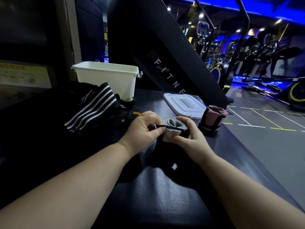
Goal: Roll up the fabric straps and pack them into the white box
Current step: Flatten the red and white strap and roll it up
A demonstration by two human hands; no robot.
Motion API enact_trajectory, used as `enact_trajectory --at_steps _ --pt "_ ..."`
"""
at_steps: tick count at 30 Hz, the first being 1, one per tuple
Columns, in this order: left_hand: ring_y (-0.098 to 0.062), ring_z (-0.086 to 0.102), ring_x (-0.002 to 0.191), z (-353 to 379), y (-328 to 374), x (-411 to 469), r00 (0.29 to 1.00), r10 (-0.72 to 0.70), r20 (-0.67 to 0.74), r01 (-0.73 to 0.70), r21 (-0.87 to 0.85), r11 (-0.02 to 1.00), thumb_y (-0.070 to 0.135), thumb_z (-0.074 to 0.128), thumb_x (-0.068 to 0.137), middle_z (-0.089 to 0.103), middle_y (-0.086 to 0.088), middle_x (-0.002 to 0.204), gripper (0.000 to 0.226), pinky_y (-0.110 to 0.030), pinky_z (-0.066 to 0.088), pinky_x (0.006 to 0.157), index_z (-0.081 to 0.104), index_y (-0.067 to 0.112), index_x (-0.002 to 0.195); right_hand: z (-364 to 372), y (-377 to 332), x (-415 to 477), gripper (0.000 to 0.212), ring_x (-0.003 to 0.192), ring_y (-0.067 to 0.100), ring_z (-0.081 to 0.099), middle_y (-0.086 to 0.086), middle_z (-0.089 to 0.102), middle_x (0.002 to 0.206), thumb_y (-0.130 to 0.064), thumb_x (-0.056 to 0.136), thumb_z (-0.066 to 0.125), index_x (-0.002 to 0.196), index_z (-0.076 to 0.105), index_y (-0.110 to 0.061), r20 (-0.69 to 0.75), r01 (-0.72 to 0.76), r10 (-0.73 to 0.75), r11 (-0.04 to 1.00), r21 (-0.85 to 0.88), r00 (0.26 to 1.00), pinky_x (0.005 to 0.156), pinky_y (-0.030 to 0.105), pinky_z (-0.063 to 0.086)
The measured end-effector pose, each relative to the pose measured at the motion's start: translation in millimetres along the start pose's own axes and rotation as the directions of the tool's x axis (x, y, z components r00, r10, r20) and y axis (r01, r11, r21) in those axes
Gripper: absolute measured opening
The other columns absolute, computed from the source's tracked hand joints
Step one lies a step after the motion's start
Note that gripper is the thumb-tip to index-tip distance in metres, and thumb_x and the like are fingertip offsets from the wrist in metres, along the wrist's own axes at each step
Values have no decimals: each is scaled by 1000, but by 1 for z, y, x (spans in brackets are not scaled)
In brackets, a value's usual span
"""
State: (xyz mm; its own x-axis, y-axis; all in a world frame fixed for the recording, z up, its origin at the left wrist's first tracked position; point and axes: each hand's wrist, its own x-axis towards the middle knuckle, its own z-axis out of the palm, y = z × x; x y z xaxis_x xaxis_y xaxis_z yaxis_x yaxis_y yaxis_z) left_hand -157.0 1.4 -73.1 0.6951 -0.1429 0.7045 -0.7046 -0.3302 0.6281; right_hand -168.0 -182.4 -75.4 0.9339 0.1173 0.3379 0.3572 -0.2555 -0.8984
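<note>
A grey fabric strap (173, 124), partly rolled into a loose coil, is held between both hands over the dark mat. My right hand (186, 134) grips the coil from the right and below, thumb on its front face. My left hand (143, 128) pinches a thin black loop or edge lying across the roll. A black tail of the strap hangs down below the hands. The open white box (105, 80) stands at the back left. A rolled pink and black strap (212, 119) stands upright to the right. Black straps with white stripes (92, 106) lie in a pile to the left.
The box's white lid (184, 104) lies flat behind the hands. A slanted black machine panel (165, 52) rises behind it. The mat's right edge (247, 156) drops to the gym floor, with exercise bikes (221, 73) beyond.
</note>
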Motion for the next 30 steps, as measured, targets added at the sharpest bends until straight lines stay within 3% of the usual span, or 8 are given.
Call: enact_trajectory --at_steps 4,8,10,14,17,21,25,30 --pt "-4 48 69 -7 3 -3 991 -87 103 98 -107 989 40 68 69 53 -5 82 19 -13 40 70 56 25 70 1 0 0 57 92 -11 61 -11 65 106 -6 74 80 124 54 -14 1 8 -8 1000 10 1000 82 10 46" --pt "-1 44 60 -6 -1 -4 977 -185 110 196 -101 975 30 76 68 50 6 78 21 -14 39 64 56 24 70 -4 -1 2 61 101 -9 60 -10 64 113 -13 72 84 124 54 -23 74 1 0 1000 -19 997 86 11 45" --pt "-1 43 58 -3 -4 -4 982 -182 48 185 -63 981 20 79 71 50 8 74 25 -13 39 62 55 26 68 -7 0 3 64 110 1 61 -5 65 120 -20 67 82 125 54 -28 115 -28 26 999 18 993 94 19 47" --pt "0 47 60 -1 -8 -3 992 -119 -31 121 57 991 11 81 74 51 9 72 36 -10 39 63 52 32 67 -10 0 2 59 109 3 62 -2 64 122 -8 77 78 129 53 -23 148 -53 37 993 103 988 92 23 49" --pt "3 50 69 -1 -6 -3 998 -52 -40 55 74 996 21 77 71 52 10 74 23 -7 37 68 55 28 70 -6 -2 0 59 114 6 61 -4 65 122 -27 71 79 125 55 -29 90 -10 9 1000 11 996 98 26 46" --pt "-5 54 76 -2 -2 -3 999 34 4 -34 51 998 22 74 70 54 5 80 15 -10 40 71 60 15 73 -3 -2 0 50 104 -8 59 -13 64 113 -21 78 79 119 53 -32 33 31 -28 995 -90 999 92 14 44" --pt "-16 52 76 -4 4 -4 999 27 39 -28 13 1000 33 75 68 53 0 81 24 -10 40 67 53 23 71 0 -3 -1 47 96 -16 57 -17 62 108 -13 83 75 121 53 -28 5 52 -52 991 -124 999 86 6 42" --pt "-8 48 70 5 0 -2 997 45 -59 -40 88 995 23 75 67 47 8 76 23 -9 38 63 52 21 67 3 -3 1 42 92 -17 57 -20 62 103 -12 83 72 117 54 -30 -30 43 -48 988 -145 998 83 4 41"
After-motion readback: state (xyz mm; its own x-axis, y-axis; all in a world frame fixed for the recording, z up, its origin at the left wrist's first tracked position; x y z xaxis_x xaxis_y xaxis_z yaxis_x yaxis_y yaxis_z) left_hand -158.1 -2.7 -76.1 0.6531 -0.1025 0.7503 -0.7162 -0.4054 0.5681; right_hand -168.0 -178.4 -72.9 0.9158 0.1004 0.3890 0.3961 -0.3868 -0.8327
